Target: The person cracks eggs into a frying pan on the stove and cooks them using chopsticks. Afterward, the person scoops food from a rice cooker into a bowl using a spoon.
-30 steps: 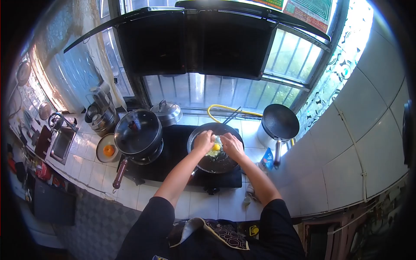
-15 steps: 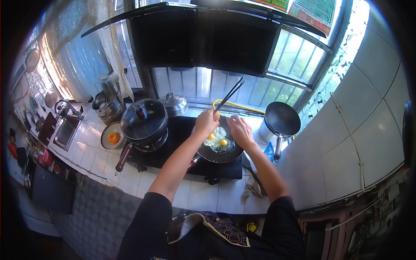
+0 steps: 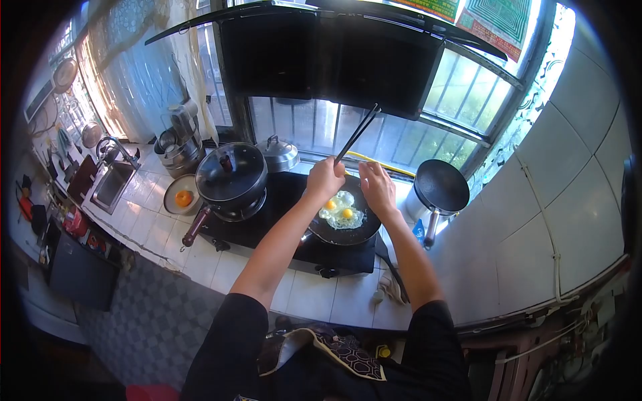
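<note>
My left hand (image 3: 326, 179) is closed around a pair of dark chopsticks (image 3: 358, 136), which slant up and to the right above the stove. Beneath my hands sits a black frying pan (image 3: 361, 234) with fried eggs (image 3: 348, 222), whose whites have turned pale around two yellow yolks. Over the pan's far right side hovers my right hand (image 3: 378, 186), fingers slightly apart and bent downward, with nothing visible in it; its fingertips are partly hidden. The pan's handle is mostly covered by my left forearm.
On the stove's (image 3: 281, 257) left burner stands a lidded pot (image 3: 231, 175). A plate (image 3: 172, 202) with an orange item lies beside it. At right, another dark pan (image 3: 441, 187) rests on a white container. A range hood (image 3: 374, 63) hangs above; a sink (image 3: 112, 187) is far left.
My right hand has shifted up and right, its fingers now pointing away from me. My left hand has risen slightly with the chopsticks. More of the eggs shows. The view has shifted a little.
</note>
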Motion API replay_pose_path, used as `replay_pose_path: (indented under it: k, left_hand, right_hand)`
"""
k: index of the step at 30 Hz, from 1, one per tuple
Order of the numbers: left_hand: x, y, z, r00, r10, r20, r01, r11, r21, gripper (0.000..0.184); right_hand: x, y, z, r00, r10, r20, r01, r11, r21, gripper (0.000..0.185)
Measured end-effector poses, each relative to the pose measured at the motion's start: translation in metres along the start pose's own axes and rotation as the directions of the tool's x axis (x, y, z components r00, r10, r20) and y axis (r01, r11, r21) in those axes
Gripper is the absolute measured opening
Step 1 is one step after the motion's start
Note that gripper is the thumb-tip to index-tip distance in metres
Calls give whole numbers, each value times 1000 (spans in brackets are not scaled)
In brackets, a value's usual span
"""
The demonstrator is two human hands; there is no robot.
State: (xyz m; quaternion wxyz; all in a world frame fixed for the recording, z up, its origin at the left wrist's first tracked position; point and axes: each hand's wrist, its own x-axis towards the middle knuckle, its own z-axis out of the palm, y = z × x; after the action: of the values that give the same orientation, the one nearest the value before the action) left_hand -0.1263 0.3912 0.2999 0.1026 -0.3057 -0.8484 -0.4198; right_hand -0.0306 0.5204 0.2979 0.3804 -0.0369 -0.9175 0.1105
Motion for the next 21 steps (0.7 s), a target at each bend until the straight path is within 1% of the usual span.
replay_pose_path:
  k: [1, 3, 4, 6, 7, 9, 10, 11, 13, 14, 17, 19, 21]
  left_hand:
    - [0, -1, 3, 1000, -14, -2, 14, 1000, -3, 26]
    - [-7, 2, 4, 1000, -29, 4, 29, 1000, -3, 25]
    - [-9, 7, 2, 998, -52, 24, 52, 999, 0, 26]
    - [-10, 10, 2, 995, -81, 58, 82, 997, -9, 27]
    - [-14, 8, 4, 995, -84, 62, 84, 996, -6, 27]
    - [-13, 9, 4, 997, -58, 43, 57, 998, 10, 26]
    - [-13, 11, 3, 992, -95, 80, 95, 995, 9, 25]
    - [-17, 9, 5, 991, -100, 86, 100, 995, 9, 25]
    - [-16, 8, 9, 993, -110, 49, 110, 994, 11, 24]
    - [-13, 7, 10, 993, -108, 46, 108, 994, 9, 24]
    - [-16, 3, 13, 997, -61, 38, 61, 998, 0, 24]
    - [-17, 1, 16, 996, -73, 53, 72, 997, 17, 28]
    - [-18, 0, 18, 994, -89, 56, 87, 996, 25, 29]
  right_hand:
    - [0, 4, 2, 1000, -2, 2, 2, 1000, 0, 31]
    - [-5, 11, 12, 987, -59, 146, 53, 998, 39, 27]
    - [-4, 14, 15, 989, -59, 139, 54, 998, 37, 27]
    - [-5, 17, 21, 977, 1, 215, -5, 1000, 17, 21]
    - [-11, 16, 23, 976, 4, 217, -9, 1000, 20, 21]
    - [-11, 18, 28, 997, 25, 68, -34, 990, 135, 11]
    - [-12, 22, 33, 978, 50, 201, -62, 997, 53, 14]
    - [-19, 23, 37, 977, 54, 206, -66, 996, 54, 14]
    - [-21, 21, 39, 993, 104, 62, -114, 975, 193, 9]
    - [-22, 28, 46, 986, 105, 130, -124, 981, 149, 6]
    - [-25, 27, 41, 978, 111, 175, -136, 981, 141, 10]
    - [-28, 27, 46, 975, 145, 168, -169, 976, 137, 13]
    - [-29, 25, 46, 961, 171, 216, -198, 974, 111, 16]
